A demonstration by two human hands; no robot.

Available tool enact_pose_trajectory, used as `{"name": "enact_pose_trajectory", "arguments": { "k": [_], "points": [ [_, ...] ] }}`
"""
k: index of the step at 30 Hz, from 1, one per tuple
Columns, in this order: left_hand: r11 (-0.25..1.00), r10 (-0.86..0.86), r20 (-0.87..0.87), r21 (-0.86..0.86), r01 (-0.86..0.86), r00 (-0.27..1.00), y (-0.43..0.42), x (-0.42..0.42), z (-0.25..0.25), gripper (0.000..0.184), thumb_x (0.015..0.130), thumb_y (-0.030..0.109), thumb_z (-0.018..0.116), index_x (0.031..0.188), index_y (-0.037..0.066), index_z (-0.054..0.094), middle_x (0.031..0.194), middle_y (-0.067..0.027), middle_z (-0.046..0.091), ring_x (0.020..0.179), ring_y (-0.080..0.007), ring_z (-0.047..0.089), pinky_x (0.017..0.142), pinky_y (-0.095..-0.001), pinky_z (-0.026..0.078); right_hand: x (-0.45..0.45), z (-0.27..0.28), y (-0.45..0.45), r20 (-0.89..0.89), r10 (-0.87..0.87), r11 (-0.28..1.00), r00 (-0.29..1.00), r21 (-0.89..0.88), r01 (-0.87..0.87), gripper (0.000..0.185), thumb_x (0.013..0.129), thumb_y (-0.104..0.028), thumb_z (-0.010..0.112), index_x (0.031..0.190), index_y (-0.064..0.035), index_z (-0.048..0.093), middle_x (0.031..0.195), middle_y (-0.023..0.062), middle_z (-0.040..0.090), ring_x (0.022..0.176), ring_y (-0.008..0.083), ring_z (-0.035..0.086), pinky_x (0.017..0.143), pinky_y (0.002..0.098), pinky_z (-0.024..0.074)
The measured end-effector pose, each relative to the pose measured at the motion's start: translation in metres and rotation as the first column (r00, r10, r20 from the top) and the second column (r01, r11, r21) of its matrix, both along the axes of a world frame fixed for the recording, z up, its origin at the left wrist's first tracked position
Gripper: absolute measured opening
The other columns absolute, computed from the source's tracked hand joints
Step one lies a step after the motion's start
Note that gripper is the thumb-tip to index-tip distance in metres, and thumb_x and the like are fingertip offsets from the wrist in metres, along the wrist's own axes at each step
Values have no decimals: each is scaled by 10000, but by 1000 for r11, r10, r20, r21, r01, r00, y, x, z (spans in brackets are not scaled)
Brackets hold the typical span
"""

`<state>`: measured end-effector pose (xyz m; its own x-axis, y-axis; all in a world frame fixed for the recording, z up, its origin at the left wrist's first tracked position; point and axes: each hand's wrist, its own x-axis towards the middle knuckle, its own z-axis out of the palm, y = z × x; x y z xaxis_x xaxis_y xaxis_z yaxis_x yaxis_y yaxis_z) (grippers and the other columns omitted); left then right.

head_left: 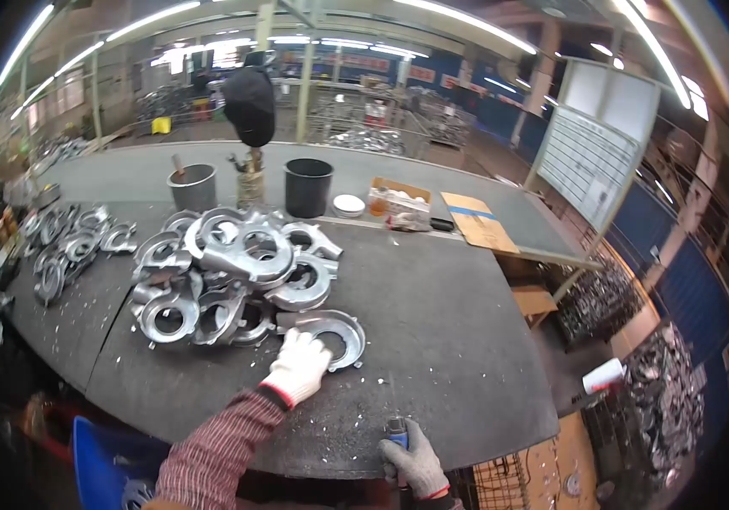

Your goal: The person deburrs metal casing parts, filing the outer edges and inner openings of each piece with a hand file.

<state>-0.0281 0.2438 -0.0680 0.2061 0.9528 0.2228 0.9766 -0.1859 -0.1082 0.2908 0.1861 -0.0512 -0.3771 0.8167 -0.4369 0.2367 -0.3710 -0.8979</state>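
Observation:
My left hand (298, 371), in a white glove with a red cuff edge, is closed on the near-left side of a ring-shaped metal casting (353, 337). The casting lies flat on the dark table, its round opening facing up; my fingertips are partly hidden against it. At the table's front edge, my right hand (420, 466) in a grey glove wraps around a blue-and-black hand tool (397, 431), whose exact kind I cannot make out. Just beyond my left hand, a heap of similar silver castings (249, 253) is stacked several deep.
More castings (81, 240) lie at the left. Behind the heap stand a grey bucket (192, 189), a black bucket (308, 189), a white lid (349, 205), a small box (400, 198) and cardboard (476, 223). Metal chips dot the dark tabletop (458, 340). A blue bin (109, 467) sits below, front left.

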Motion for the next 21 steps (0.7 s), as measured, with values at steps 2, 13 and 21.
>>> {"name": "enact_pose_trajectory", "arguments": {
  "k": [2, 13, 21],
  "points": [
    [984, 24, -5, -176, -24, 1000, 14, 14, 18, 166, 914, 179, 724, 1045, 113, 802, 927, -109, 802, 944, -324, 776, 896, -505, 547, -2, 10, -6, 8, -28, 1000, 1000, 15, 27, 583, 990, -168, 761, 1498, -52, 499, 762, 49, 628, 546, 147, 608, 474, 323, 491],
    [991, 56, -17, -124, -58, 998, -97, 61, -19, 313, 1007, 275, 663, 1161, 5, 697, 1001, -192, 785, 916, -403, 767, 858, -504, 613, -6, 6, 3, -46, 32, 998, 998, 50, -29, 655, 992, -138, 707, 1580, -75, 426, 891, 47, 635, 602, 124, 601, 519, 295, 520],
    [883, 318, 858, -114, -455, 404, -151, -17, 32, 562, 978, 280, 766, 1490, 78, 653, 1292, -196, 760, 1140, -316, 760, 1042, -444, 582, 5, 7, -16, 5, 298, 955, 955, 5, -298, 1044, 982, -107, 779, 1797, -139, 127, 1059, 100, 657, 762, 141, 656, 654, 318, 601]
  ]
}}
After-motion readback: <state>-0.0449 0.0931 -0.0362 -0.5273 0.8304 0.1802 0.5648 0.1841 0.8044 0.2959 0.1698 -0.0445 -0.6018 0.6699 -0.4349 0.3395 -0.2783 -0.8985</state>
